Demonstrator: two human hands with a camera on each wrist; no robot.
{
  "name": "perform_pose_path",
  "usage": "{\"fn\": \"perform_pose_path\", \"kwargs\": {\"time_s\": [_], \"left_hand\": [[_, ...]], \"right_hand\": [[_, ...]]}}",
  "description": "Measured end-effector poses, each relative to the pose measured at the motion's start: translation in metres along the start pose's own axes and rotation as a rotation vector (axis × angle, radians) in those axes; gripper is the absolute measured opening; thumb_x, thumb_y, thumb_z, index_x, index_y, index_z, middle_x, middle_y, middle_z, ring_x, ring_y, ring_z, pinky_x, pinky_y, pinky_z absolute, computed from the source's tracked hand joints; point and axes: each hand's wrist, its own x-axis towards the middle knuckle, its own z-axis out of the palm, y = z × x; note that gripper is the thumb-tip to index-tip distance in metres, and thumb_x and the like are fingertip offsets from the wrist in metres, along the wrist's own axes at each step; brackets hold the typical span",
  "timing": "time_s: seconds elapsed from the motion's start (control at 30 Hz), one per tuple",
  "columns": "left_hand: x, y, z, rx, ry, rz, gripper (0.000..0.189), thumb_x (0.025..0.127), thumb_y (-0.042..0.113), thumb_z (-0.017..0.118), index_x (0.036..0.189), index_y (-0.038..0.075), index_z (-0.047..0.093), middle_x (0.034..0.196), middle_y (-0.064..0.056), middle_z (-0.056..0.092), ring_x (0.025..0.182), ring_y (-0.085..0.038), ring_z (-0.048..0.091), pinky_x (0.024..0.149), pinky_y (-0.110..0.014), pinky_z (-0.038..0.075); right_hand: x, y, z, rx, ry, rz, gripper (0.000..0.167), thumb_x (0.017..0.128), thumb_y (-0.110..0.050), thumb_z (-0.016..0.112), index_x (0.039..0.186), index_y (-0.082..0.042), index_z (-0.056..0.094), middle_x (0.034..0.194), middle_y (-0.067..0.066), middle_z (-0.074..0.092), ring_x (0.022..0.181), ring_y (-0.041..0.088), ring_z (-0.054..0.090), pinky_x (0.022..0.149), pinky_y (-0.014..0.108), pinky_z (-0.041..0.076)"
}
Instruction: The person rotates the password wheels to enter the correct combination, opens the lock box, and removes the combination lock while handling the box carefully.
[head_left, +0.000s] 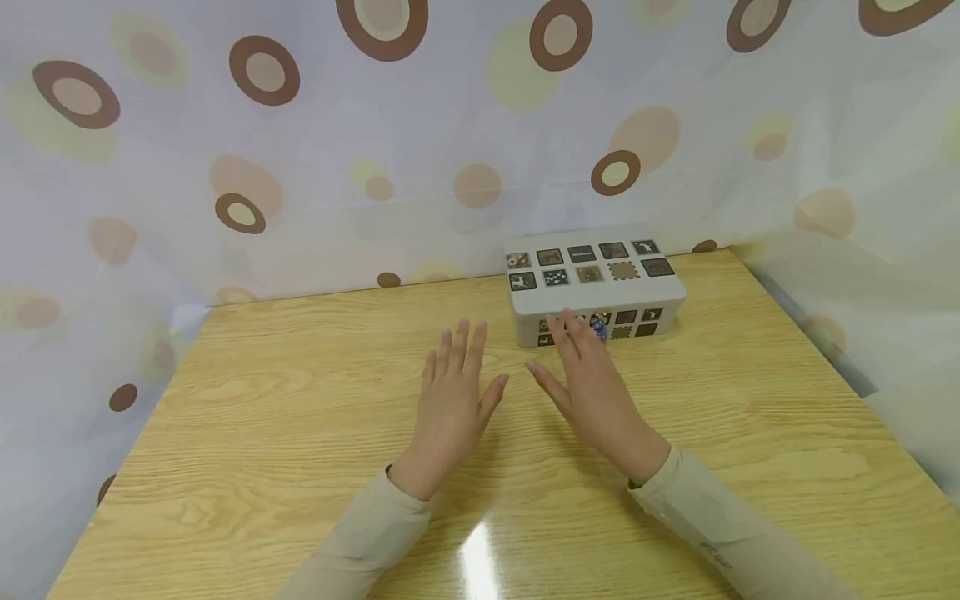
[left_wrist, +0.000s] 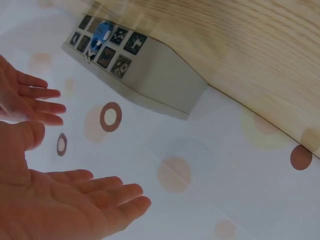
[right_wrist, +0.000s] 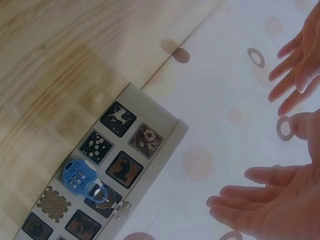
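Note:
A white lidded box (head_left: 600, 293) decorated with square picture stickers stands at the back of the table, right of centre. On its front hangs a blue combination padlock (right_wrist: 80, 177) at a small metal clasp (right_wrist: 120, 209). My left hand (head_left: 450, 408) is held over the table in front of the box and to its left, fingers straight and holding nothing. My right hand (head_left: 592, 396) is also outstretched and bare, its fingertips overlapping the box's front in the head view. Both palms show in the wrist views, thumbs pointing toward each other.
The wood-grain table (head_left: 300, 400) reaches back to a pale curtain (head_left: 315, 167) printed with brown and yellow circles. More of this sheet hangs along the left and right table edges. A bright light reflection (head_left: 478, 558) lies near the front.

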Motion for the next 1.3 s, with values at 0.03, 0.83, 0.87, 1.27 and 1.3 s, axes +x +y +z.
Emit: {"fn": "perform_pose_path", "kwargs": {"time_s": [0.03,0.83,0.87,1.27,1.3], "left_hand": [[0.001,0.001,0.000,-0.004,0.010,0.010,0.069,0.101,0.037,0.048,0.154,0.008,0.015,0.157,-0.018,0.016,0.144,-0.038,0.014,0.116,-0.058,0.020],[0.019,0.022,0.011,0.017,0.132,0.185,0.058,0.100,0.030,0.053,0.145,-0.003,0.034,0.146,-0.023,0.039,0.134,-0.039,0.038,0.110,-0.049,0.038],[0.020,0.022,0.011,0.014,0.132,0.190,0.058,0.100,0.030,0.053,0.145,-0.003,0.034,0.145,-0.023,0.039,0.133,-0.039,0.038,0.110,-0.049,0.038],[0.031,0.028,0.015,0.063,0.147,0.251,0.057,0.100,0.030,0.054,0.143,-0.003,0.036,0.141,-0.022,0.045,0.129,-0.038,0.045,0.106,-0.045,0.045],[0.031,0.029,0.015,0.072,0.145,0.255,0.057,0.100,0.030,0.053,0.143,-0.003,0.036,0.141,-0.022,0.045,0.128,-0.037,0.045,0.105,-0.045,0.045]], "right_hand": [[0.000,0.000,0.000,0.006,0.027,-0.013,0.066,0.097,-0.030,0.060,0.143,0.009,0.034,0.146,0.032,0.031,0.134,0.047,0.031,0.112,0.059,0.030],[0.002,0.009,-0.007,0.029,0.191,0.014,0.050,0.094,-0.019,0.064,0.131,0.012,0.048,0.129,0.031,0.050,0.120,0.044,0.047,0.102,0.057,0.043],[0.003,0.010,-0.007,0.030,0.194,0.018,0.050,0.094,-0.019,0.064,0.131,0.012,0.048,0.129,0.031,0.050,0.120,0.044,0.048,0.102,0.057,0.043],[0.003,0.016,-0.010,0.017,0.235,0.047,0.046,0.093,-0.015,0.065,0.126,0.014,0.052,0.121,0.032,0.055,0.110,0.046,0.054,0.095,0.059,0.047],[0.003,0.017,-0.011,0.013,0.237,0.045,0.046,0.092,-0.015,0.066,0.126,0.014,0.052,0.121,0.032,0.055,0.110,0.046,0.054,0.094,0.059,0.047]]}}
